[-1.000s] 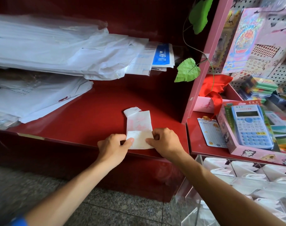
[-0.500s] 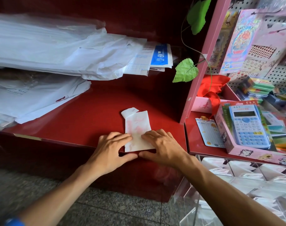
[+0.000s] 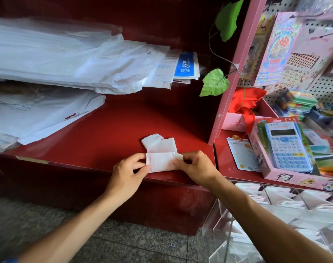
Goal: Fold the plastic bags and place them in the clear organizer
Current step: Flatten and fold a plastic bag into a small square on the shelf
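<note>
Near the front edge of the red shelf, toward its right end, a small white plastic bag lies partly folded, its near portion turned up over the rest. The left hand pinches the bag's left edge between thumb and fingers, and the right hand pinches the right edge of the same folded flap, fingers curled tightly on it. The far part of the bag lies flat on the shelf, one corner sticking out at the top left. Along the shelf's left side and back sit stacks of white packaged paper, one with a blue label at its right end. A pink upright closes the shelf's right end, with green artificial leaves hanging just beside it. On the adjoining surface to the right, a boxed blue calculator lies near a small printed card. Below that, at the lower right, the clear organizer shows divided compartments already holding folded white bags.
</note>
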